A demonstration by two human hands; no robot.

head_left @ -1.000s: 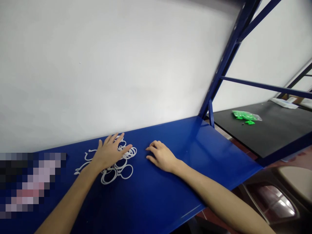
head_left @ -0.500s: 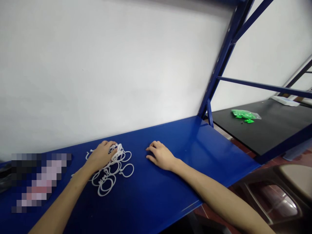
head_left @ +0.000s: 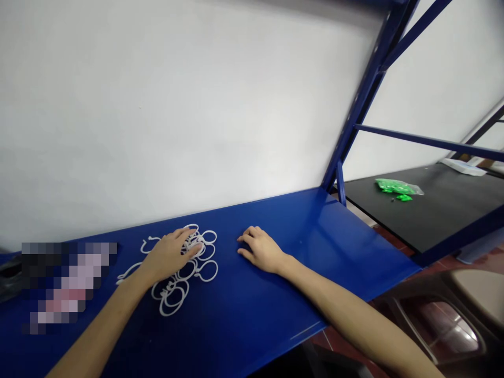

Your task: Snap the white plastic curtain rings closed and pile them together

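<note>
White plastic shower curtain rings (head_left: 173,304) lie in a loose heap on the blue tabletop (head_left: 252,315). Over the upper part of the heap is my left hand (head_left: 167,257), its thumb and fingers apart and touching some rings. The hand and forearm hide part of the heap. To the right of the rings, my right hand (head_left: 260,251) rests on the tabletop, fingers slightly bent and apart, with nothing in it.
A pixelated item (head_left: 71,289) lies at the left, beside something dark. The white wall (head_left: 197,105) borders the table's back edge. A blue metal frame (head_left: 354,110) rises at the right. Beyond it, a black table (head_left: 425,220) carries a bag of green pieces (head_left: 396,186). A brown chair (head_left: 480,289) stands lower right.
The bunched rings under my left hand have dropped and spread out over the heap. My left hand has shifted slightly right. The right hand stays in place.
</note>
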